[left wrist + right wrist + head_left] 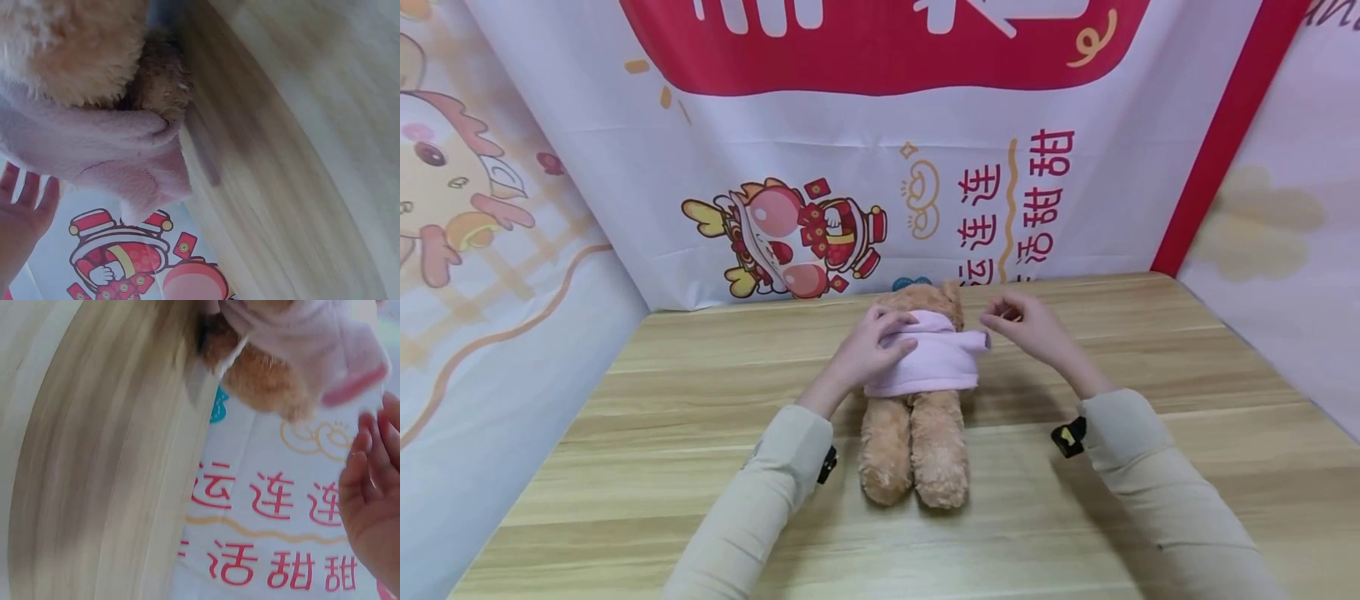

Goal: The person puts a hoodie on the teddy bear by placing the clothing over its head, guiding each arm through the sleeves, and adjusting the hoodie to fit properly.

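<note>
One light wood-grain counter [700, 467] spreads beneath the fingers, a fluffy brown plush bear [940, 450] lying on it between them. Its pale pink fabric top [936, 367] sits under the spread fingers of the left hand [867, 350]; the right hand [1032, 327], fingers loosely bent around nothing, hovers just beside the top's sleeve [974, 340].

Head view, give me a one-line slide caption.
Left hand on the pale pink fabric top of a furry brown plush toy, right hand near the top's sleeve.

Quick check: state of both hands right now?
Left hand: open, on the pink shirt.
Right hand: open, holding nothing, near the shirt's sleeve.
</note>
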The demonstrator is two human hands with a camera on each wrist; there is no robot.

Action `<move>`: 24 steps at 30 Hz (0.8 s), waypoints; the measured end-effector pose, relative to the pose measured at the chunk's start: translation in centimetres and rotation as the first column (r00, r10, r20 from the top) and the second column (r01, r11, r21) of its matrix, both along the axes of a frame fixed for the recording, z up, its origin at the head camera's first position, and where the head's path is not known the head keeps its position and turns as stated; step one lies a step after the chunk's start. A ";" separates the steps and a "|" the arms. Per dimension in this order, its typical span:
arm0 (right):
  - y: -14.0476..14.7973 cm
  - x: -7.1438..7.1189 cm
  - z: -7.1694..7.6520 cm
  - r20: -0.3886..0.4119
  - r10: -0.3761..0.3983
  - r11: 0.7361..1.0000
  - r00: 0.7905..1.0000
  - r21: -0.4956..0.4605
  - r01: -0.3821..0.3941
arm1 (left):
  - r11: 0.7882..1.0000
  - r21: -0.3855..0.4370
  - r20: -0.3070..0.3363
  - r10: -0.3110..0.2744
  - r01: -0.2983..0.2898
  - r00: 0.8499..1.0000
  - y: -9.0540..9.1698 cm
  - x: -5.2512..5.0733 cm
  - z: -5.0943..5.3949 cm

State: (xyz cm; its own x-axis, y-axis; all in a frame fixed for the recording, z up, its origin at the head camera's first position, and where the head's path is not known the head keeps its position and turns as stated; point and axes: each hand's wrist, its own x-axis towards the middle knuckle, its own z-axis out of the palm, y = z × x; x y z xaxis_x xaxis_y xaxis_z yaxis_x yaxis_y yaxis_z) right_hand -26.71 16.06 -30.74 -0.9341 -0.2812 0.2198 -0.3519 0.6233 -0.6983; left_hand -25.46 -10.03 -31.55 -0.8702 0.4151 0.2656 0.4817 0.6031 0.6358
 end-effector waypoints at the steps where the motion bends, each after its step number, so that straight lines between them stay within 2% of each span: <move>1: 0.3 0.2 0.0 0.004 0.010 1.000 1.000 0.017 -0.010 | 1.000 -0.012 -0.037 0.006 -0.006 0.999 -0.1 0.0 -0.1; 3: 0.6 0.4 -0.3 0.026 0.038 0.998 0.999 0.044 -0.039 | 0.999 -0.033 -0.124 0.010 -0.014 0.992 -0.2 0.2 -0.2; 6: 0.6 0.7 -0.7 0.095 0.061 0.998 0.994 0.013 -0.062 | 0.998 -0.069 -0.258 -0.024 0.006 0.966 0.0 0.4 -0.3; 7: 0.6 0.7 -0.8 0.118 0.068 0.998 0.991 -0.005 -0.068 | 0.997 -0.081 -0.284 -0.042 0.020 0.958 0.1 0.5 -0.3; 9: 0.3 0.7 -1.1 0.153 0.094 0.995 0.984 -0.042 -0.088 | 0.993 -0.108 -0.298 -0.070 0.039 0.952 0.4 0.8 -0.2; 11: 0.0 0.7 -1.3 0.165 0.130 0.991 0.978 -0.064 -0.121 | 0.990 -0.135 -0.275 -0.076 0.039 0.958 0.6 1.1 -0.3; 13: -0.2 0.8 -1.4 0.167 0.152 0.988 0.974 -0.060 -0.144 | 0.985 -0.169 -0.239 -0.055 0.014 0.970 0.9 1.4 -0.4; 16: -0.5 0.8 -1.3 0.173 0.137 0.990 0.975 -0.042 -0.132 | 0.976 -0.218 -0.164 -0.016 -0.020 0.986 1.1 1.7 -0.6; 20: -0.7 0.7 -1.3 0.193 0.095 0.995 0.977 -0.023 -0.092 | 0.975 -0.218 -0.102 0.013 -0.035 0.995 1.6 2.0 -0.8; 24: -1.0 0.7 -1.5 0.206 0.089 0.996 0.975 0.006 -0.093 | 0.979 -0.201 -0.099 0.016 -0.035 0.995 1.9 2.1 -0.6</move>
